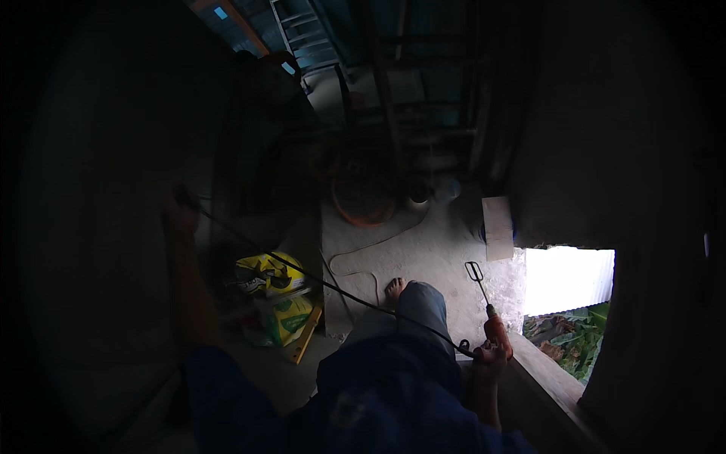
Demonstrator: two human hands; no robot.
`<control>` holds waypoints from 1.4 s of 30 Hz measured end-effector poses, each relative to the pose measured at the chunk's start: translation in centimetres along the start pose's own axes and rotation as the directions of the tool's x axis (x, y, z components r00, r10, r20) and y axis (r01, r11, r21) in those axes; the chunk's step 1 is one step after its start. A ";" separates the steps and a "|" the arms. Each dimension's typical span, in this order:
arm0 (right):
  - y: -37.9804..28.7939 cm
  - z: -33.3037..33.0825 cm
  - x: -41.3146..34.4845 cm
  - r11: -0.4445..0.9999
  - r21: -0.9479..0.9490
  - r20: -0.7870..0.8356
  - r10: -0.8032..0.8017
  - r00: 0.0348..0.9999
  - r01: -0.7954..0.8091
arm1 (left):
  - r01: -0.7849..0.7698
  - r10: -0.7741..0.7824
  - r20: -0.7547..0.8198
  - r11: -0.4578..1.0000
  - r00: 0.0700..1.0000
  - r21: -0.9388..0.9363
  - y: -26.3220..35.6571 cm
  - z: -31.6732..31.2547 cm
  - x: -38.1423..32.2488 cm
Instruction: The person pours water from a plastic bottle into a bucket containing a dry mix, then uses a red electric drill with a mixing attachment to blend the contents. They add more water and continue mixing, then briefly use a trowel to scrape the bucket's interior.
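My right hand [491, 361] grips the handle of a red electric drill [497, 335], low on the right side. A metal mixing paddle [475, 272] is fitted in the drill and points away from me over the pale floor. From the drill a black power cord [317, 279] runs up and left across my legs to my left hand [180, 207]. That hand is raised at the far left in deep shade, closed around the cord.
Yellow and green bags [278, 284] lie left of my legs beside a yellow spirit level [306, 335]. Ahead stand an orange-rimmed round container [363, 218] and a board [497, 227]. A ladder [312, 34] is farther back. At right is a bright wall opening [567, 284].
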State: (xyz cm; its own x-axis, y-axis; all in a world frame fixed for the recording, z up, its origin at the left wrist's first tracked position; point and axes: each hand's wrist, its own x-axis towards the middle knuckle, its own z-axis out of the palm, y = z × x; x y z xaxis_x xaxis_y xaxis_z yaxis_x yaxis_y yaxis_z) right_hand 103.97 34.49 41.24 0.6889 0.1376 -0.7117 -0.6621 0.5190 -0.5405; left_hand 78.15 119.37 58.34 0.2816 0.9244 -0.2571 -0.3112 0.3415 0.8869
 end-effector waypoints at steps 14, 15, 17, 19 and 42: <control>4.4 8.7 11.8 0.981 0.057 -0.522 0.186 0.832 -0.184 | 0.083 0.069 -0.141 0.530 0.988 0.844 -19.4 -14.4 7.5; 4.6 8.7 12.6 0.982 0.053 -0.528 0.183 0.829 -0.182 | -0.412 0.144 0.413 -0.037 0.899 0.910 -21.4 -15.7 7.8; 4.7 9.0 13.1 0.981 0.040 -0.576 0.178 0.798 -0.190 | -0.623 -0.301 0.573 -0.583 0.762 0.522 -24.6 -18.3 8.6; 4.6 10.5 13.2 0.984 0.042 -0.619 0.162 0.768 -0.173 | -0.624 -0.377 0.533 -0.659 0.757 0.421 -29.6 -20.0 9.8; 46.5 13.9 52.6 -0.649 -0.746 0.349 -0.190 0.918 0.149 | -0.746 -0.576 0.475 -0.518 0.666 0.418 -80.8 5.2 33.5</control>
State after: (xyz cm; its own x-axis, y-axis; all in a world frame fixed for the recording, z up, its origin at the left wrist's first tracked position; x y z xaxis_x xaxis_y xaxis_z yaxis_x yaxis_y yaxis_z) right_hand 113.54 77.53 -15.10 0.8611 0.3215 -0.3939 0.3120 -0.9458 -0.0898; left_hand 117.43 121.85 -19.99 0.7974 0.3385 -0.4996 0.3308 -0.9376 -0.1074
